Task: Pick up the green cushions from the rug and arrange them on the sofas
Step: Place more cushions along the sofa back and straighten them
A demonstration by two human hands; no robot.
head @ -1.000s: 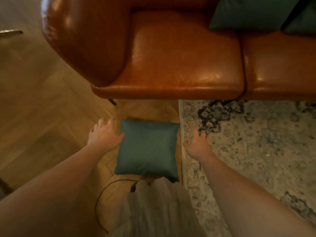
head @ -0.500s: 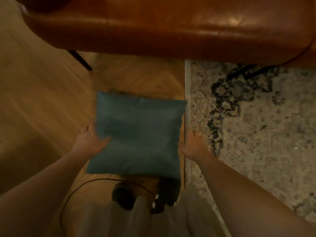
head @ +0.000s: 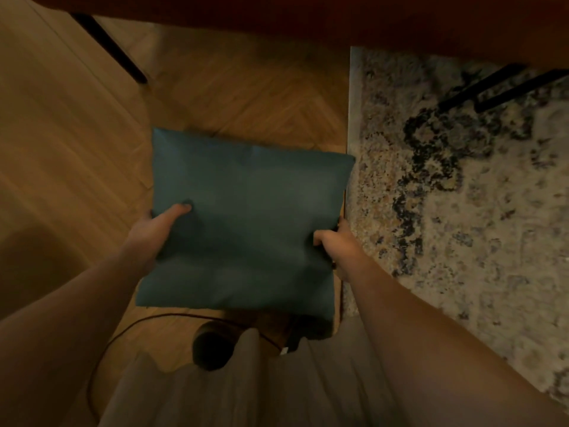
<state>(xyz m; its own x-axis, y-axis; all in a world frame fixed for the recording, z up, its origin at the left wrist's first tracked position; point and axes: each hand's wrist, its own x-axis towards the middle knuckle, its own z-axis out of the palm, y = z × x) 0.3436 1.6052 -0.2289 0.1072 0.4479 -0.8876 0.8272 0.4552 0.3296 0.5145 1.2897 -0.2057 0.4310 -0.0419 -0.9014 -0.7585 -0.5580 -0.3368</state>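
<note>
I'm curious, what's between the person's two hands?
The green cushion lies between the left hand and right hand; both grip its sides, in the head view.

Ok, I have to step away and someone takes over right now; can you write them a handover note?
Left hand grips the green cushion at its left edge, thumb on top; right hand grips the right edge.
Cushion is over the wood floor beside the rug, near the sofa.
Done: cushion picked up.
Left: place it on the sofa.
</note>
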